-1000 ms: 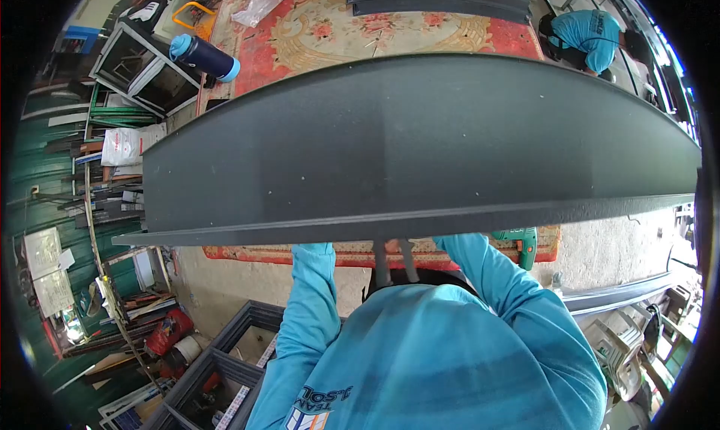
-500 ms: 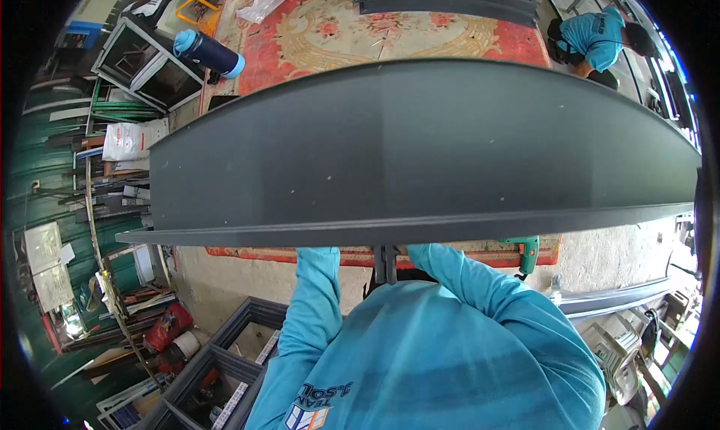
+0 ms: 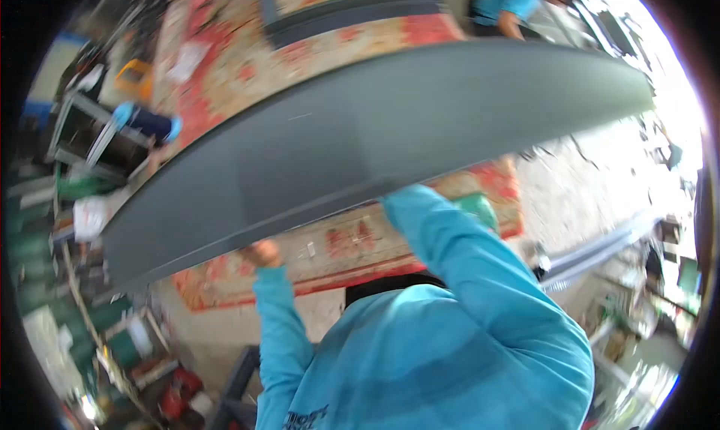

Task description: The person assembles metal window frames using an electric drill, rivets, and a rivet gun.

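A long dark grey panel (image 3: 300, 137), smooth-faced with a narrow lip along its near edge, spans the view in front of me. It slants, lower at the left and higher at the right. My left hand (image 3: 262, 253) is at the panel's near edge, left of the middle; its fingers are partly hidden beneath and blurred, but it appears to grip that edge. My right sleeve (image 3: 439, 224) reaches the near edge right of the middle, and the hand itself is hidden by the panel. Below lies a worktable covered with a red and beige patterned carpet (image 3: 349, 239).
A green tool (image 3: 478, 209) lies on the carpet, right of my right sleeve. A dark frame (image 3: 356, 17) rests across the table's far side. Beyond the left edge are a blue bottle (image 3: 150, 122) and framed pieces. Another person (image 3: 506, 6) works at the far right.
The panel has turned, its left end dropping toward me and its right end rising. My left hand has come into view at its edge. The whole view has shifted and blurred.
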A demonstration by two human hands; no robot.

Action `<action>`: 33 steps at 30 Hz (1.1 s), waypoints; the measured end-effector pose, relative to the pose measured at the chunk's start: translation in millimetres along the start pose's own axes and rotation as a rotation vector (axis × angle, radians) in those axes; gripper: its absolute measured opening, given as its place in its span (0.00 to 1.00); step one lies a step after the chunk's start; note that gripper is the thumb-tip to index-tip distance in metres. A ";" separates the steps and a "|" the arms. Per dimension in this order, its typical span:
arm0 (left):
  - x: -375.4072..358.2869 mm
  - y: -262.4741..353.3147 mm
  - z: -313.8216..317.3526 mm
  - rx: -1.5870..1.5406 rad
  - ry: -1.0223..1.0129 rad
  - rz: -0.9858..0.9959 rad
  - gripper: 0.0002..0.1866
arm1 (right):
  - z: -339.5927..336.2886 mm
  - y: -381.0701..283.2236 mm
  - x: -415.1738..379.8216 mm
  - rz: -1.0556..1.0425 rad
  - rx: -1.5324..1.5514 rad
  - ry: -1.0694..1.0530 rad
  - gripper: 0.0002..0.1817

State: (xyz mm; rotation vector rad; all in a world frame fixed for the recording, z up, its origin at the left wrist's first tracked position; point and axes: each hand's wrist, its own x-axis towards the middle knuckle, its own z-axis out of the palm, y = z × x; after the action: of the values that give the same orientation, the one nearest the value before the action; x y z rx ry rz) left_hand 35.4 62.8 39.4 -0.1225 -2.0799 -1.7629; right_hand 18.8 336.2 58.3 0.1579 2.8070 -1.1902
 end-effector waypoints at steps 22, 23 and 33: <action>-5.9 124.5 -8.7 -0.781 -0.271 -0.644 0.46 | -316.1 106.1 -301.0 0.001 1.119 0.939 0.34; -9.2 128.1 -8.9 -0.785 -0.263 -0.629 0.46 | -317.4 103.3 -296.9 -0.014 1.124 0.931 0.34; -27.1 134.8 -69.7 -0.864 -0.551 -0.809 0.29 | -319.7 93.4 -331.4 -0.452 1.425 0.958 0.26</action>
State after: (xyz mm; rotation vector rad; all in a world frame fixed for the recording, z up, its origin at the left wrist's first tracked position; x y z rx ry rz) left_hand 121.3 27.5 162.5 0.0066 -1.5795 -3.3659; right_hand 346.0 611.0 253.7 0.1943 1.6997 -3.7375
